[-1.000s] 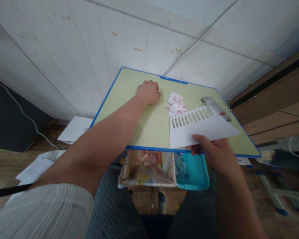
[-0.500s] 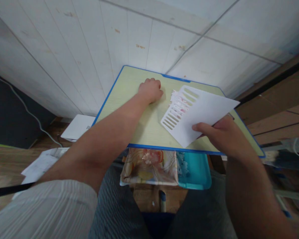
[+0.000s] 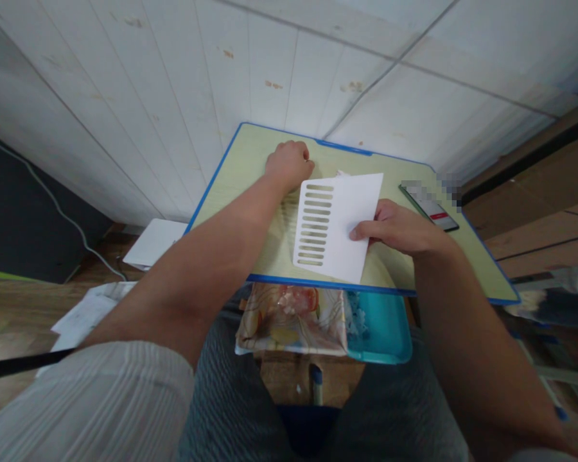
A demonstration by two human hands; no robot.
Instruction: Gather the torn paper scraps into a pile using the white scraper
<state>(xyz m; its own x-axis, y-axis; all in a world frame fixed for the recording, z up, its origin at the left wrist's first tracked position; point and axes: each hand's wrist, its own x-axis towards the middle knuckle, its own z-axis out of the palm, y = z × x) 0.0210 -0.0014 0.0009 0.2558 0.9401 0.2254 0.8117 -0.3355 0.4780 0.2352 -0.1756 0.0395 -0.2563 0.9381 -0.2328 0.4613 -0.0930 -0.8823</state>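
On my remote view of the table [image 3: 228, 186]: above its middle, the right hand [image 3: 399, 226] pinches a slotted white card [image 3: 349, 215]; at its back left, the left hand [image 3: 288, 165] curls, contents, if any, I cannot tell; on its right, a phone [image 3: 429, 207].

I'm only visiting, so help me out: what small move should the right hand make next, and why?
Probably the right hand should draw the slotted white card a little toward the body. The card hides part of the board from view, and only a small white bit peeks past its far edge, so this might show more of what lies there.
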